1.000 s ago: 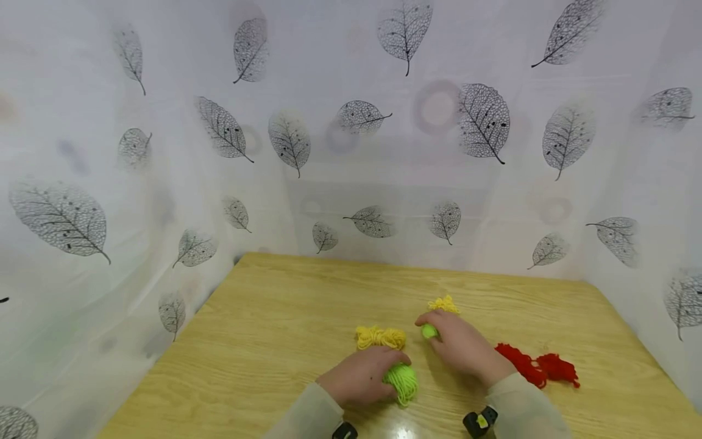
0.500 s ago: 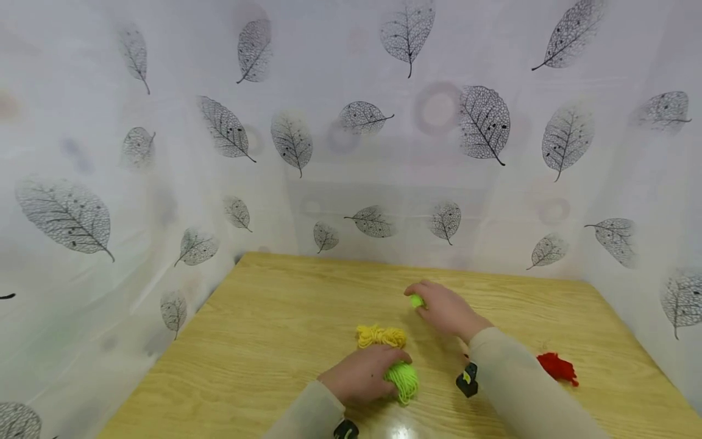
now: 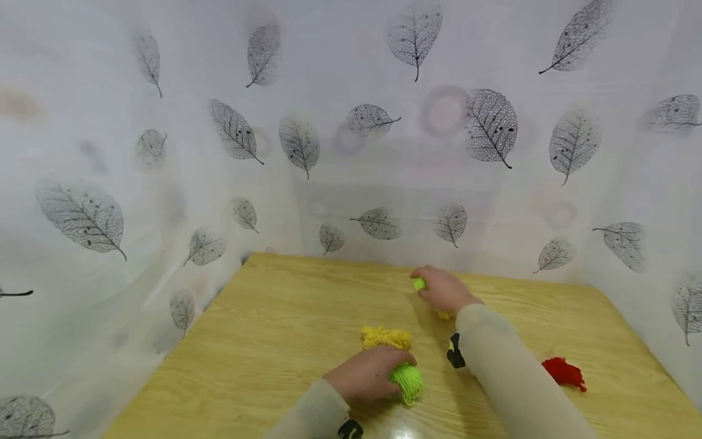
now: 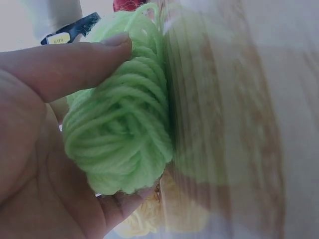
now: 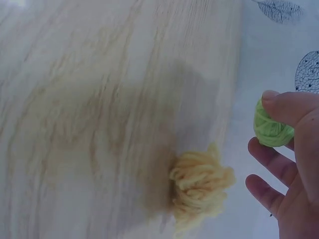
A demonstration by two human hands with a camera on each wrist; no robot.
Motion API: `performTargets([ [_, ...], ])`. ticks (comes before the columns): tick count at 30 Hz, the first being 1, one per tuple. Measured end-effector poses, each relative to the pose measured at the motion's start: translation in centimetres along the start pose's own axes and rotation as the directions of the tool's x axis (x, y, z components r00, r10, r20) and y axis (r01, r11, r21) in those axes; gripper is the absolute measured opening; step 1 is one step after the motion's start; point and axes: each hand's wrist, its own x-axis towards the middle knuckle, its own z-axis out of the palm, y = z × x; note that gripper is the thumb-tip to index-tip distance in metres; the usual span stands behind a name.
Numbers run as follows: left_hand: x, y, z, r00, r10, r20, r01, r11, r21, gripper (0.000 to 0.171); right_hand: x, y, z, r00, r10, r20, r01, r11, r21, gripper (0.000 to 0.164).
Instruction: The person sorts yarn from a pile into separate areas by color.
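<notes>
My left hand grips a bright green skein of yarn that rests against the tabletop. In the left wrist view, the thumb lies across the wound strands with the fingers behind. Farther off, my right hand pinches a small green ball of yarn between thumb and fingers, held up off the table near its far edge. Below the right wrist a yellow yarn bundle lies on the wood, mostly covered by the arm in the head view. Just beyond the left hand is another yellow yarn bundle.
Red yarn lies to the right of the right sleeve, which hides part of the table. A wooden table spreads beneath everything. A pale curtain printed with leaves hangs behind it and along its sides.
My right hand has moved toward the table's far edge, carrying the small green yarn ball. Its sleeve now covers one red bundle that showed before. The left hand stays on its skein.
</notes>
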Motion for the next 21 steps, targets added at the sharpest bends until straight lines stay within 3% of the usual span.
performTargets([
  [10,0.1,0.0,0.1,1.0,0.017,0.011,-0.017,1.0,-0.003,0.051,0.3,1.1,2.5,0.997,0.076,0.026,-0.077,0.996,0.034,0.042],
  [21,0.0,0.1,-0.1,1.0,0.0,0.005,0.0,1.0,0.017,0.051,0.5,0.6,3.0,0.998,0.056,0.019,-0.056,0.998,-0.002,0.045],
])
